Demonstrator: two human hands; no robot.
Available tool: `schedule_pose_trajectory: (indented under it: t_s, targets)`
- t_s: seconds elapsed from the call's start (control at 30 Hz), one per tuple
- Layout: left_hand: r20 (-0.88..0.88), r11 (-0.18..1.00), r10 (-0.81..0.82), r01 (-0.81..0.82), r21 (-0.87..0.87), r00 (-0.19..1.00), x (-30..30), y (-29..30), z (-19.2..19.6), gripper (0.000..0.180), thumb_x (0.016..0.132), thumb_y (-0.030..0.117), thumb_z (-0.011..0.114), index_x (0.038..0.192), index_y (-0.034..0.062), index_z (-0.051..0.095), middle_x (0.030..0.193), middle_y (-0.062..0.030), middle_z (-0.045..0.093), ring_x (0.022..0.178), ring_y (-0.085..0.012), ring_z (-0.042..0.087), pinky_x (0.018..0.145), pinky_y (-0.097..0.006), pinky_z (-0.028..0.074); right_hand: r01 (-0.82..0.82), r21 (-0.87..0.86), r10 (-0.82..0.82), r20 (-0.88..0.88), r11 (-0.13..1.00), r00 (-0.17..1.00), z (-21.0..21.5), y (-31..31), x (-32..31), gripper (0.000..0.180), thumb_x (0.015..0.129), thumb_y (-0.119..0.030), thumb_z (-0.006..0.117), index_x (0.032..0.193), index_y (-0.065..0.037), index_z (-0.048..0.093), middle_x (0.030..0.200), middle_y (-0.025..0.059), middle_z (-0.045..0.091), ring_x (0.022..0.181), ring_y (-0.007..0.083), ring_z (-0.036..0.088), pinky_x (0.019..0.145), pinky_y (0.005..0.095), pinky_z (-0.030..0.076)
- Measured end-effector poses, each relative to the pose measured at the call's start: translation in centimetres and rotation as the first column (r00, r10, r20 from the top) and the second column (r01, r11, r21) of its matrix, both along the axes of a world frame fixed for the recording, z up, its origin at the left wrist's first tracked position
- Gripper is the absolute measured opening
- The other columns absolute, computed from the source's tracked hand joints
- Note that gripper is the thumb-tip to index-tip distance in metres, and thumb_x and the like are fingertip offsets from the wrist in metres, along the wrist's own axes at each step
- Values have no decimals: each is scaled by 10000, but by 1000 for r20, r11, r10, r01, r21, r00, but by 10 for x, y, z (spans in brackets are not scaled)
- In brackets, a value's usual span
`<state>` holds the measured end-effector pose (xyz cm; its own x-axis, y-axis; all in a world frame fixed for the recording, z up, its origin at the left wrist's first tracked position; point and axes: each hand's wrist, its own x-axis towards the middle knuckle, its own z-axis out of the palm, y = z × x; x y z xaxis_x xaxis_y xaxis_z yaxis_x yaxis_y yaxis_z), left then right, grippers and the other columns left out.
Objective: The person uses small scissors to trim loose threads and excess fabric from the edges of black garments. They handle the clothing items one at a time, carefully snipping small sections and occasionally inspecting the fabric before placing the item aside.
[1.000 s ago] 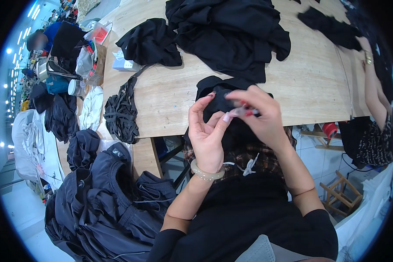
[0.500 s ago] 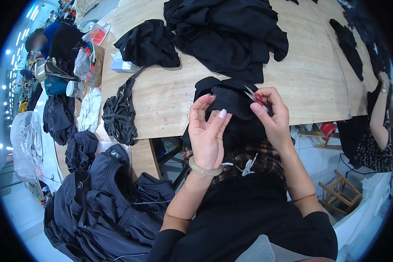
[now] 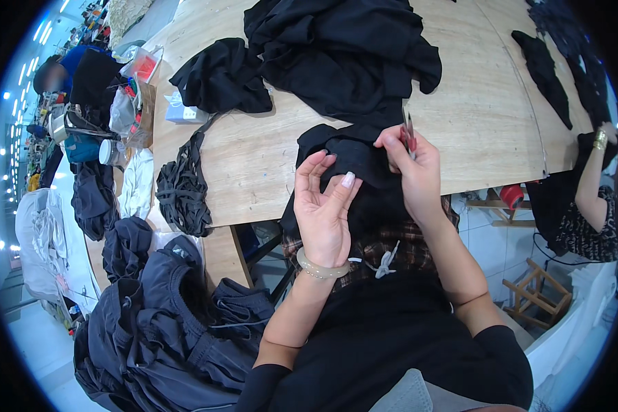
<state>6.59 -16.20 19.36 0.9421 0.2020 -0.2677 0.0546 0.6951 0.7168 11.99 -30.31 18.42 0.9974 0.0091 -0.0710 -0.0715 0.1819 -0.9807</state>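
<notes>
the right hand (image 3: 415, 168) is pinched shut on small red-handled snips (image 3: 408, 134), fingertips touching the black garment (image 3: 353, 161) at the table's near edge; the left hand (image 3: 323, 209) is open, palm up, fingers spread beside that cloth. beyond on the wooden table (image 3: 487, 117) lies a black fabric heap (image 3: 343, 51); a dark garment pile (image 3: 165, 329) sits lower left

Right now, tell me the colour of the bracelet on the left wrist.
The bracelet is pale, milky grey-green, seen clearest in the head view.

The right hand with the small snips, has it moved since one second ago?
Yes. The right hand has drawn right, away from the left hand, lifting the snips toward the wooden table.
</notes>
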Motion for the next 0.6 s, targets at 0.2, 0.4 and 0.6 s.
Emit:
schedule_pose_trajectory:
  t_s: [0.2, 0.4, 0.6]
  targets:
    - [-12, 999, -25, 25, -20, 1000, 2, -9, -8, 493, 893, -81, 648, 1328, 49, 455, 1288, -87, 455, 971, -105, 610, 896, -280, 562, 69, -469, 176, 458, 880, 871, 1, 18, -11, 188, 774, 27, 736, 950, -6, 676, 733, 56, 565, 688, 123, 575, 600, 250, 436]
    - [-14, 1000, 1, -1, -9, 1000, 3, -10, -4, 482, 899, -87, 634, 1323, 66, 462, 1288, -79, 447, 956, -93, 601, 925, -301, 562, 87, -143, -74, 95, 986, 993, -3, 2, 0, 151, 964, -135, 646, 925, 11, 641, 852, 2, 645, 798, 48, 556, 754, 208, 447]
    - [18, 1000, -12, 12, -6, 1000, 2, -10, -6, 481, 925, -40, 623, 1362, 90, 469, 1324, -70, 450, 1143, -135, 557, 1022, -321, 511, 23, -248, -3, 78, 969, 997, 7, -32, -21, 227, 891, -117, 731, 1051, -7, 614, 898, 12, 605, 853, 91, 544, 785, 242, 448]
